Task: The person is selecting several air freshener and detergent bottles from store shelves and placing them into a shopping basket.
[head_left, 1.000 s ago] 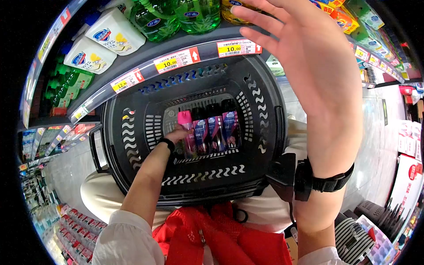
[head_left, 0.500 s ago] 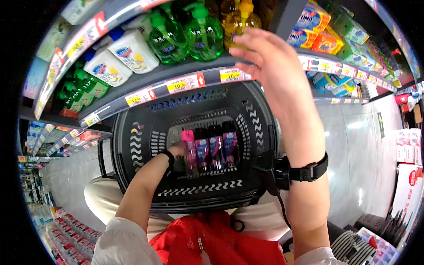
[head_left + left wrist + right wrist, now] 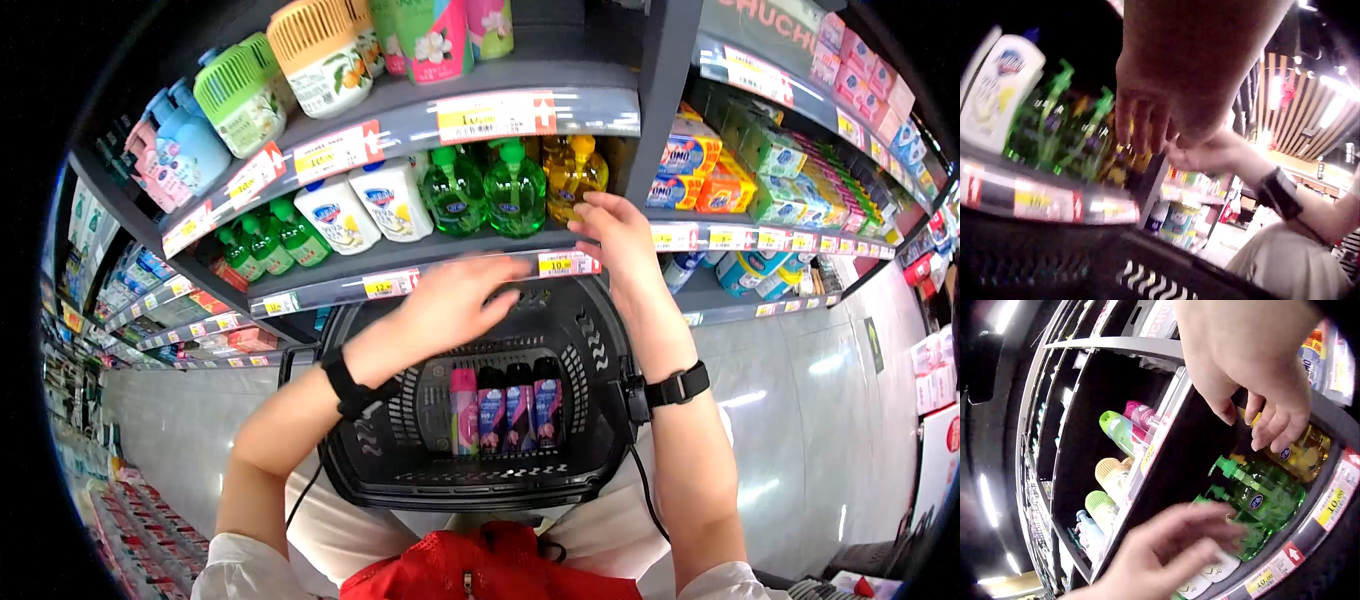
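Above the black basket point(image 3: 470, 490) my left hand point(image 3: 455, 305) is held out with fingers extended, touching nothing. My right hand point(image 3: 622, 245) hangs with loosely bent fingers in front of the yellow pump bottle point(image 3: 576, 175); in the right wrist view that hand point(image 3: 1260, 375) is above the yellow bottle point(image 3: 1304, 453), and no grip on it shows. Green pump bottles point(image 3: 515, 190) stand left of the yellow one. In the basket lie a pink-capped bottle point(image 3: 464, 412) and several dark-capped purple bottles point(image 3: 520, 410).
White bottles point(image 3: 392, 200) and small green bottles point(image 3: 265, 245) share the lower shelf. Its price-label edge point(image 3: 330, 292) runs just beyond the basket. An upper shelf edge point(image 3: 400, 135) overhangs them. Orange and blue packs point(image 3: 725, 185) sit beyond the upright divider at right.
My left hand has come up out of the basket, away from the pink-capped bottle, toward the shelf. The head view has tilted up, showing more shelf; my right hand remains near the yellow bottle.
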A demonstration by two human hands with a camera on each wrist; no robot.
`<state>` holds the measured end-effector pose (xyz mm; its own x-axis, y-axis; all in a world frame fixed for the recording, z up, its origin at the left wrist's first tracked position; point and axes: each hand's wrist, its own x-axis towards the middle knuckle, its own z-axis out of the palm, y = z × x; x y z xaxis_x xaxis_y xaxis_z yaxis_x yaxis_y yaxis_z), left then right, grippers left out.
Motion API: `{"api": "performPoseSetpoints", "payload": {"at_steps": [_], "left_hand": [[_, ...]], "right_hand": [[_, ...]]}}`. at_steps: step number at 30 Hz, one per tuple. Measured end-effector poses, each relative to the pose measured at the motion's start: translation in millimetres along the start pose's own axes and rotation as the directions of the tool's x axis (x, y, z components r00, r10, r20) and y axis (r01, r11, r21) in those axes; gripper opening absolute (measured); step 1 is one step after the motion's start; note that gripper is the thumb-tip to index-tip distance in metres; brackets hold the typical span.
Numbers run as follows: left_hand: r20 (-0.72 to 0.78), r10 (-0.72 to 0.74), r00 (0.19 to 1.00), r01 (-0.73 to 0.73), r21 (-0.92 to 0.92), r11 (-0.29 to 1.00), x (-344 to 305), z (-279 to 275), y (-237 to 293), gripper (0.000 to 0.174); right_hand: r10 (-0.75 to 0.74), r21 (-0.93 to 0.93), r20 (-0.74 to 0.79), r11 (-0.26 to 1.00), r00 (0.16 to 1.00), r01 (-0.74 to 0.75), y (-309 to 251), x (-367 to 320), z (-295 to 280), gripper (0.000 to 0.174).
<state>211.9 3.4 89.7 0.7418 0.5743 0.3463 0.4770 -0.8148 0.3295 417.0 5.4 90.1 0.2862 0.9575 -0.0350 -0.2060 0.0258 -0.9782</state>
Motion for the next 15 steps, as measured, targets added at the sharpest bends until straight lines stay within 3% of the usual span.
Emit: {"api": "performPoseSetpoints", "payload": {"at_steps": [2,4,6,8,9,11,12,14,15], "left_hand": [[-0.240,0.154,0.959,-0.128,0.122,0.984,34,-44,13,0.030],[-0.459,0.358,0.813,-0.226,0.318,0.921,71,-86,19,0.028],[-0.461,0.486,0.742,-0.118,0.624,0.772,104,-131,15,0.049],[-0.521,0.376,0.767,-0.064,0.520,0.852,112,-151,31,0.068],[-0.529,0.383,0.758,-0.062,0.526,0.848,124,-159,25,0.068],[-0.745,0.489,0.454,0.072,0.578,0.813,154,-176,4,0.067],[-0.745,0.497,0.445,0.074,0.583,0.809,160,-177,2,0.067],[-0.910,0.320,0.265,0.295,0.392,0.871,170,-173,-2,0.066],[-0.950,0.089,0.298,0.341,0.193,0.920,179,-169,-25,0.077]], "right_hand": [[-0.007,-0.009,0.006,1.000,1.000,0.007,-5,-4,1,0.031],[-0.011,-0.020,0.006,1.000,1.000,0.011,-5,-4,1,0.031],[-0.025,-0.006,0.023,1.000,0.999,0.025,-4,-4,1,0.031],[-0.016,-0.004,0.023,1.000,1.000,0.016,-3,-5,1,0.031],[-0.012,0.002,0.025,1.000,1.000,0.011,-3,-5,1,0.032],[0.000,0.011,0.028,1.000,1.000,0.000,-2,-4,-1,0.032],[0.007,0.001,0.025,1.000,1.000,-0.007,-5,-5,-1,0.032],[0.015,0.012,0.013,1.000,1.000,-0.015,-9,-7,0,0.031],[0.007,0.015,0.015,1.000,1.000,-0.007,-10,-8,0,0.031]]}}
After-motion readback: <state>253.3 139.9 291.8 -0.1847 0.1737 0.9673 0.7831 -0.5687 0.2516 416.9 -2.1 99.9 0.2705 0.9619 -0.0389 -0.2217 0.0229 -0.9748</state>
